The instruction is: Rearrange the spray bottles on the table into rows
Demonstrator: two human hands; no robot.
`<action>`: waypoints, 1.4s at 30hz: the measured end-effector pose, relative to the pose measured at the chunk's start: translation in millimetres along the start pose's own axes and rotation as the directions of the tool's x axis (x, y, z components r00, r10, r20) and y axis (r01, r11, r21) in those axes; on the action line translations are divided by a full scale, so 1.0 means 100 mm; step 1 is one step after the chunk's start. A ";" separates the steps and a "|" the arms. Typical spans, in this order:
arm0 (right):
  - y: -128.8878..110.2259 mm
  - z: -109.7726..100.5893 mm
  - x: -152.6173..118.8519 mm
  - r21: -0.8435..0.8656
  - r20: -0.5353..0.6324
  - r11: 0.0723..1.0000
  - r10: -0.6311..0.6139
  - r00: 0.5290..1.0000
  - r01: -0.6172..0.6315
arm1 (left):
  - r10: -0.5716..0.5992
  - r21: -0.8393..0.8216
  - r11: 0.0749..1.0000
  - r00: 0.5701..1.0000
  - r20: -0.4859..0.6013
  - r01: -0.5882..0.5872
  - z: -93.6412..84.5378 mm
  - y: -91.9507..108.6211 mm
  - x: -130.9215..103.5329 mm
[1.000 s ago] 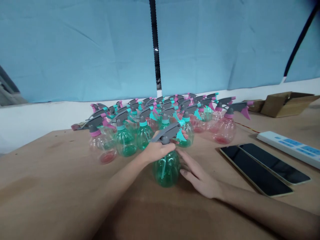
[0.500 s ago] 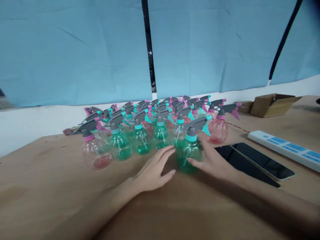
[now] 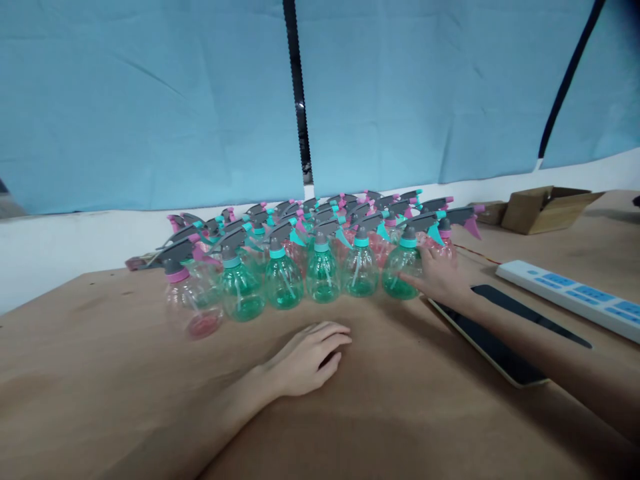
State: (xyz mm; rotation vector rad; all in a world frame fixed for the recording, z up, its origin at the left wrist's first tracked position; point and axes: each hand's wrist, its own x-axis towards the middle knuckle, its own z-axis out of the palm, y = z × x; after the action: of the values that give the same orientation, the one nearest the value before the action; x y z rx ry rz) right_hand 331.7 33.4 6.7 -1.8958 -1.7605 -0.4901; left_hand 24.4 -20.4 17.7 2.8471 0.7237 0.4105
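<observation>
My right hand (image 3: 443,275) is wrapped round the side of a green spray bottle (image 3: 401,270) with a turquoise collar and a grey spray head. That bottle stands upright at the right end of the front row. My left hand (image 3: 313,357) lies palm down on the table with its fingers loosely stretched, holding nothing. Just beyond it are a green spray bottle (image 3: 323,275) and another green spray bottle (image 3: 361,270), both upright. A clear pink spray bottle (image 3: 194,303) stands at the left end of the row. Behind, several more green and pink bottles stand close together, partly hidden.
Under my right forearm lie a dark phone (image 3: 495,347) and a second dark phone (image 3: 533,317). A white power strip (image 3: 575,293) is farther right. An open cardboard box (image 3: 543,212) sits at the back right of the wooden table (image 3: 100,373), before a blue curtain (image 3: 200,100).
My right hand has moved the green bottle away and to the right, beside the front row. My left hand has lowered onto the table. The nearer phone has shifted slightly.
</observation>
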 end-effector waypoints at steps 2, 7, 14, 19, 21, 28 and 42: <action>-0.04 -0.01 0.07 -0.006 0.022 0.999 0.040 0.999 -0.040 | 0.015 -0.006 1.000 1.000 -0.005 -0.015 0.00 0.00 0.00; -0.12 -0.06 0.14 -0.015 0.084 0.994 0.111 0.990 -0.110 | 0.022 0.021 1.000 1.000 -0.003 -0.022 0.01 -0.01 0.01; -0.17 -0.06 0.10 0.023 0.113 0.992 0.121 0.986 -0.124 | 0.022 0.041 0.999 1.000 0.007 -0.022 0.03 -0.01 0.00; -0.19 -0.06 0.06 0.040 0.091 0.996 0.081 0.993 -0.085 | 0.019 0.052 0.998 1.000 0.023 -0.020 0.03 -0.02 0.00; -0.20 -0.06 -0.01 0.042 0.071 0.995 0.084 0.994 -0.087 | 0.015 0.054 0.998 0.999 0.028 -0.017 0.02 -0.02 -0.01; -0.52 -0.13 -0.69 0.247 0.000 0.940 -0.244 0.970 0.236 | -0.109 0.118 0.988 0.991 0.083 0.099 0.03 -0.02 -0.01; -1.05 -0.07 -0.81 0.531 0.241 0.740 -0.599 0.764 0.413 | -0.319 0.171 0.940 0.937 0.140 0.294 0.07 -0.08 -0.06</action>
State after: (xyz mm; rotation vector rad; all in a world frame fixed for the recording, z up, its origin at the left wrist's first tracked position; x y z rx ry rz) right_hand 220.6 -32.3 -21.8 -1.2062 -2.4354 0.1549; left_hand 18.2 -17.1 7.7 2.7854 1.1854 0.0738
